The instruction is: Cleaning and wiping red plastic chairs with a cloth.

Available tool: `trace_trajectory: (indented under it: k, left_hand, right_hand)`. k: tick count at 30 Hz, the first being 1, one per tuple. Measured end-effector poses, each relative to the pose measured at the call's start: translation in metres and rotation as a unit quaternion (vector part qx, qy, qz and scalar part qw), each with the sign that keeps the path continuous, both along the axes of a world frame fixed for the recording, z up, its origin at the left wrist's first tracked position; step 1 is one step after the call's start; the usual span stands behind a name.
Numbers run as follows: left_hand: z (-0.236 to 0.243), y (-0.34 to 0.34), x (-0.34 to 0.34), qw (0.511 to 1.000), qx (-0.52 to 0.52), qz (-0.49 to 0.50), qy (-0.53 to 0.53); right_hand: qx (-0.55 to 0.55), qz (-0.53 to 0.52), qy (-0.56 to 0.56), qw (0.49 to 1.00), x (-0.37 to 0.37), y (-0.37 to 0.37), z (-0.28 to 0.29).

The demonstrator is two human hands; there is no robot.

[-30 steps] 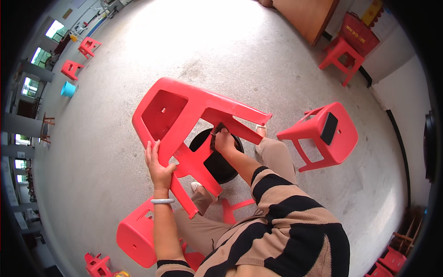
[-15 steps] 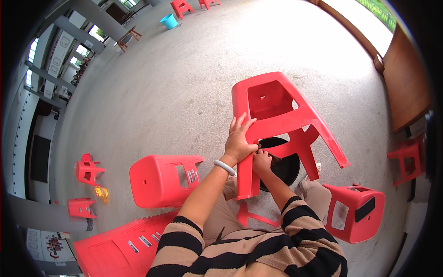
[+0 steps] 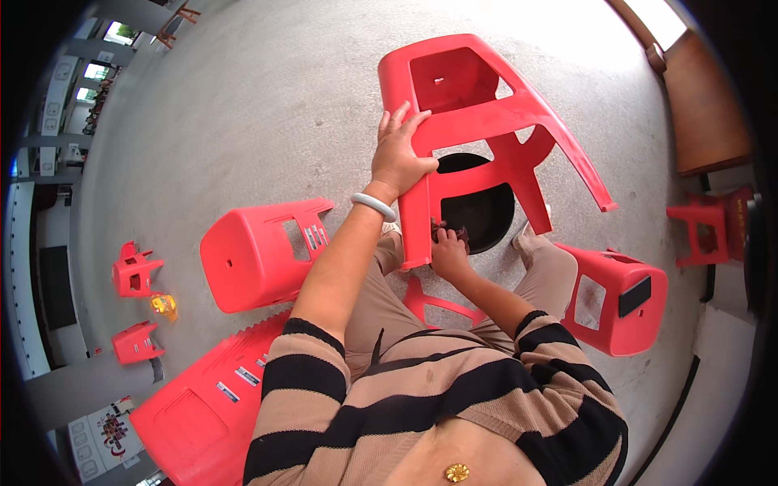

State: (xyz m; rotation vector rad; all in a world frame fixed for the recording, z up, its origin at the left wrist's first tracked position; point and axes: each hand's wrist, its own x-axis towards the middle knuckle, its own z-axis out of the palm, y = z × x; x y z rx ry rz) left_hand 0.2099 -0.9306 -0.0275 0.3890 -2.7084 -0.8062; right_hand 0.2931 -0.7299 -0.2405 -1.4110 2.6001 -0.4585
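Observation:
A red plastic stool (image 3: pixel 478 116) lies tipped over in front of me, its legs pointing toward me. My left hand (image 3: pixel 399 158) grips it at the top of the near left leg, thumb on one side and fingers spread over the frame. Lower down, by that leg's end, my right hand (image 3: pixel 450 253) is closed on a dark wadded cloth (image 3: pixel 460 232), partly hidden by the fingers. Under the stool, between my feet, stands a round black basin (image 3: pixel 488 217), partly covered by the stool's legs.
Red stools lie on both sides: one at left (image 3: pixel 235 259), one at right with a black phone (image 3: pixel 635 297) on it. A larger red plastic piece (image 3: pixel 194 421) rests at lower left. Farther left are small red stools and a yellow bag (image 3: pixel 164 306). A wooden panel (image 3: pixel 705 105) stands at right.
My right hand with the cloth has slid down the stool's leg toward its end. My left hand keeps its hold. The view has shifted, so the stool appears higher.

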Motion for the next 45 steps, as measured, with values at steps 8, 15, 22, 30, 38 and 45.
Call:
trace_trajectory:
  k: [8,15,22,30,38,45]
  left_hand:
    - [-0.023,0.029,-0.012,0.995,0.09,-0.035,0.015]
    - [-0.005,0.027,0.001,0.996,0.092,-0.016,-0.002]
    - [0.003,0.026,-0.003,0.993,0.115,-0.024,-0.03]
    - [0.007,0.026,0.002,0.993,0.104,-0.017,-0.046]
    - [0.023,0.039,0.022,0.989,0.127,-0.009,-0.077]
    - [0.027,0.048,0.024,0.989,0.124,0.0,-0.087]
  right_hand:
    - [-0.154,0.058,-0.111,0.98,-0.038,-0.052,-0.075]
    - [-0.109,0.156,-0.169,0.967,-0.178,-0.1,-0.089]
    - [-0.006,0.095,-0.218,0.971,-0.15,-0.067,-0.072]
    - [0.114,-0.044,-0.259,0.958,-0.022,-0.02,0.03]
    - [0.123,0.171,0.003,0.978,-0.014,0.026,0.005]
    - [0.049,0.078,-0.182,0.979,-0.08,0.044,0.006]
